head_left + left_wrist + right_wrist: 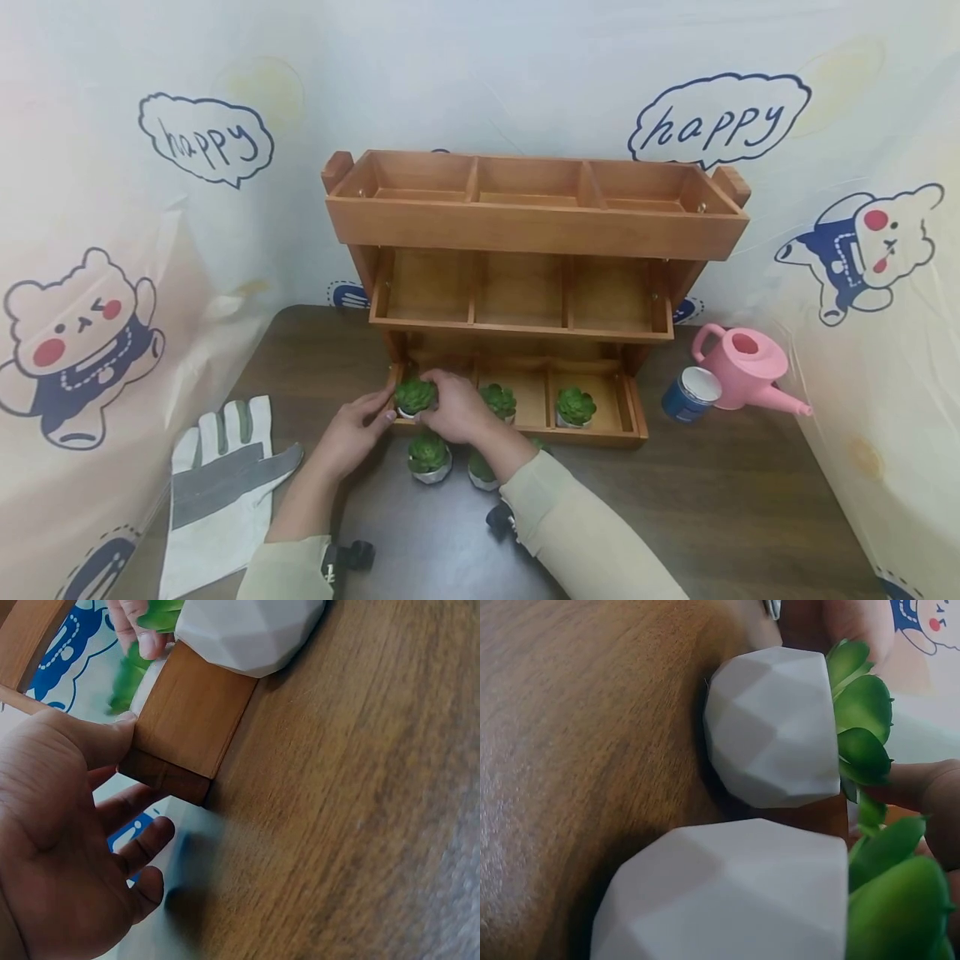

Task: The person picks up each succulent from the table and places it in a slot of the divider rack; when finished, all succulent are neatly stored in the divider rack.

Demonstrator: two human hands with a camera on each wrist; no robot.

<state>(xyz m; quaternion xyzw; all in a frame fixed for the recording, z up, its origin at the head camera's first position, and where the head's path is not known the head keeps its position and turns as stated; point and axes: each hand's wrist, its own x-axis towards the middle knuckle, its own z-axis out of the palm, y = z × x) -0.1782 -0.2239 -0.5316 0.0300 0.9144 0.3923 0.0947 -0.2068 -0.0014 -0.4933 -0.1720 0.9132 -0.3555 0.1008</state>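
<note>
In the head view, my right hand (461, 408) grips a small potted succulent (415, 396) in the left compartment of the bottom tray (600, 437) of a three-tier wooden plant stand (536, 229). At that tray's left front corner, my left hand (348, 437) holds the wood, its thumb on the front edge in the left wrist view. Two more succulents (576, 407) sit in the middle and right compartments. On the table before the tray stand a succulent in a faceted white pot (430, 458) and another (482, 471), partly hidden by my right forearm.
A pink watering can (742, 367) and a blue can with a white top (692, 393) stand right of the stand. On the left lies a white and grey work glove (221, 492). A printed cloth (480, 75) hangs behind and at both sides of the table.
</note>
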